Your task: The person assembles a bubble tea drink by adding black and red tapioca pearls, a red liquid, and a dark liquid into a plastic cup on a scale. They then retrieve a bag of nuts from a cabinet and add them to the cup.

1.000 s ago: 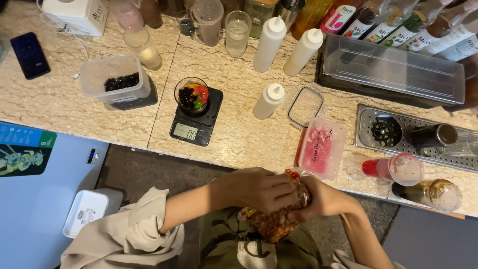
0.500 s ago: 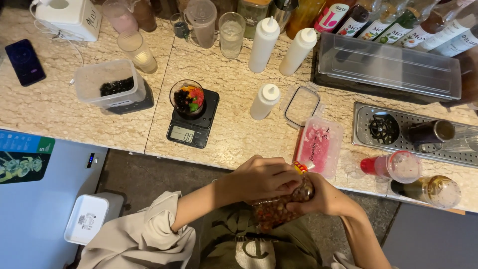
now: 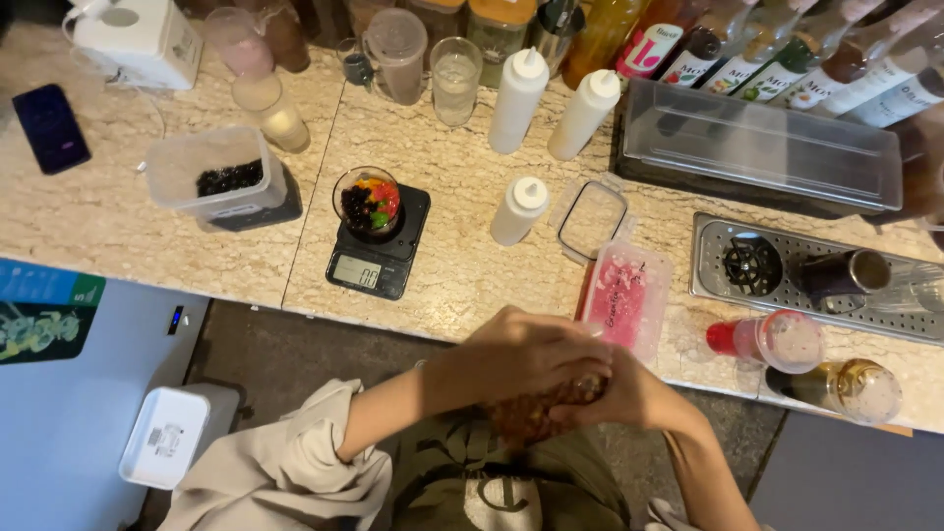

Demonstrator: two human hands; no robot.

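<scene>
My left hand [image 3: 526, 356] and my right hand [image 3: 629, 391] are clasped together around a container of brown bits [image 3: 531, 413], held just off the front edge of the counter. The left hand covers its top, the right hand grips its side. Most of the container is hidden by the fingers. Beyond my hands a glass cup of dark pearls and coloured jelly [image 3: 368, 201] stands on a small black scale [image 3: 379, 242]. A pink-filled plastic tub [image 3: 621, 299] sits right beside my hands.
Three white squeeze bottles [image 3: 517, 208] stand mid-counter, with an empty clear lid [image 3: 592, 218] beside them. A tub of dark pearls [image 3: 224, 181] is at left, a phone [image 3: 49, 128] far left. A metal drip tray [image 3: 787, 275], a clear lidded box [image 3: 762, 147] and syrup bottles lie at right.
My hands have stayed clasped on the container and shifted slightly toward the counter edge. The view has drifted a little; the counter things have not moved.
</scene>
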